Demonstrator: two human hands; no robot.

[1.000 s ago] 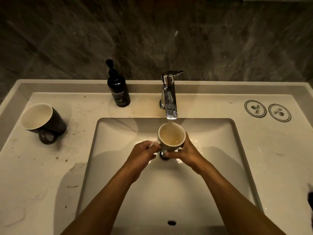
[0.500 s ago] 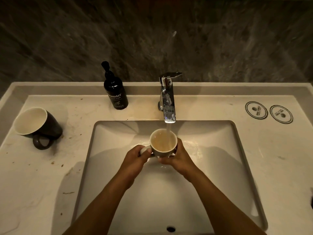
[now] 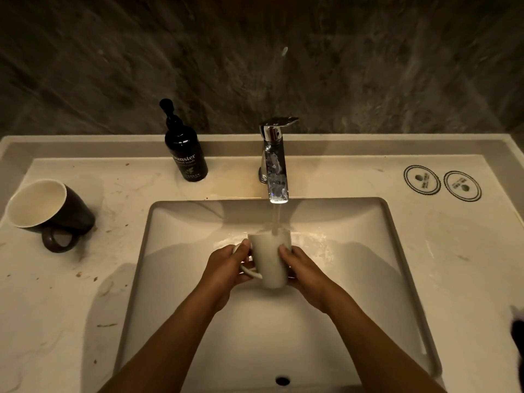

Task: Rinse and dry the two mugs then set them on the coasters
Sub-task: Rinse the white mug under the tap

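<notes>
A white mug (image 3: 270, 259) is held over the sink basin (image 3: 368, 279), tipped with its mouth away from me under the running tap. My left hand (image 3: 226, 270) grips its handle side and my right hand (image 3: 304, 269) holds its right wall. Water from the chrome faucet (image 3: 275, 165) falls onto the mug's far rim. A dark mug (image 3: 49, 211) with a white inside lies on its side at the counter's left, handle toward me. Two round printed coasters (image 3: 422, 180) (image 3: 462, 185) lie side by side at the counter's far right.
A black hand-wash pump bottle (image 3: 184, 148) stands left of the faucet at the back of the pale counter (image 3: 71, 307). A dark stone wall rises behind. A dark object (image 3: 517, 336) shows at the right edge. The overflow hole (image 3: 282, 380) is in the basin's near wall.
The mug was upright with its mouth up under the faucet; now it is tipped forward, its mouth turned away and its side toward me. Water has started running.
</notes>
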